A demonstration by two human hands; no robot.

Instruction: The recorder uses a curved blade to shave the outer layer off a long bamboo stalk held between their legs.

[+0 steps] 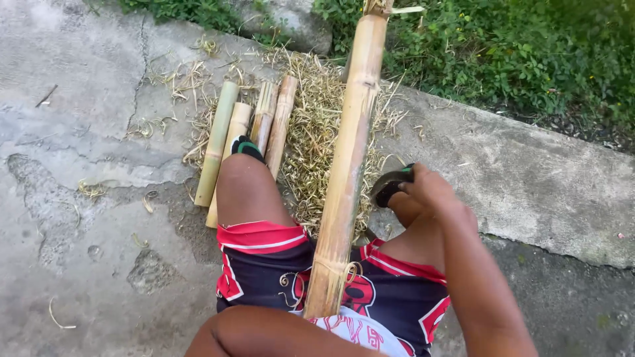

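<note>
Head cam looks down at a seated person with a long bamboo pole (347,165) running up between the knees, its near end at the lap, far end toward the grass. Right hand (430,188) is clenched around a dark knife handle (391,185) just beside the pole; left hand's hidden, so can't tell. Four short bamboo pieces (248,132) lie on shavings (311,145) at the concrete slab's (79,132) far edge.

bamboo pole (347,158) top cropped, left hand hidden, blade (389,185) blurred
</note>
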